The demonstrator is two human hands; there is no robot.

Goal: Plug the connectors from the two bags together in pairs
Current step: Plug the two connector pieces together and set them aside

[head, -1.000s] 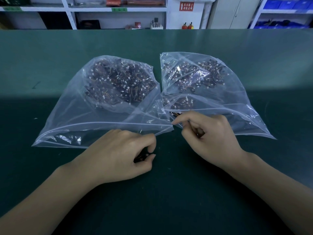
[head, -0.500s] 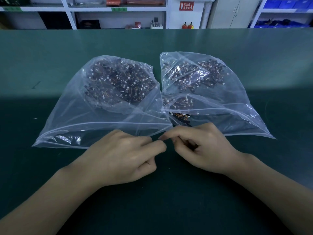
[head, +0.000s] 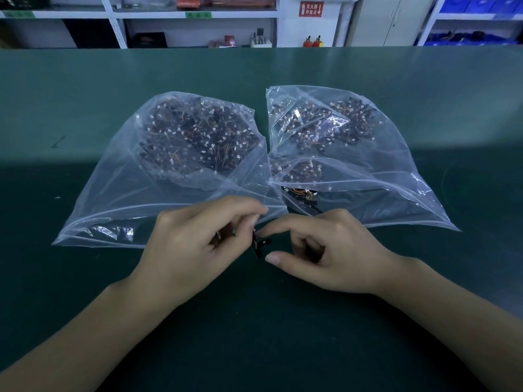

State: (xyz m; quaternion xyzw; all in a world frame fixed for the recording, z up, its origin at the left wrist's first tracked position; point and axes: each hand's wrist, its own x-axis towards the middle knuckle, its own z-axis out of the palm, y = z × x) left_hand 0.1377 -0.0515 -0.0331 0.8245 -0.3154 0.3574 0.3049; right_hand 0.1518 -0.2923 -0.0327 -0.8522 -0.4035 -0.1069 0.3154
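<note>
Two clear plastic bags lie side by side on the green table, the left bag (head: 113, 193) and the right bag (head: 396, 176), each holding a heap of small dark connectors with thin wires. In front of them my left hand (head: 192, 247) pinches a small black connector (head: 259, 244) between thumb and forefinger. My right hand (head: 325, 250) has its forefinger and thumb at the same connector from the right side; how the parts meet is too small to tell. A few loose connectors (head: 300, 195) lie at the mouth of the right bag.
The green table (head: 254, 335) stretches wide around the bags. Beyond its far edge stand white shelves (head: 113, 21) with boxes and blue bins (head: 475, 7).
Both hands have come together at the middle, in front of the bags. The right hand moved down from the right bag's mouth, and a black connector now shows between the fingertips.
</note>
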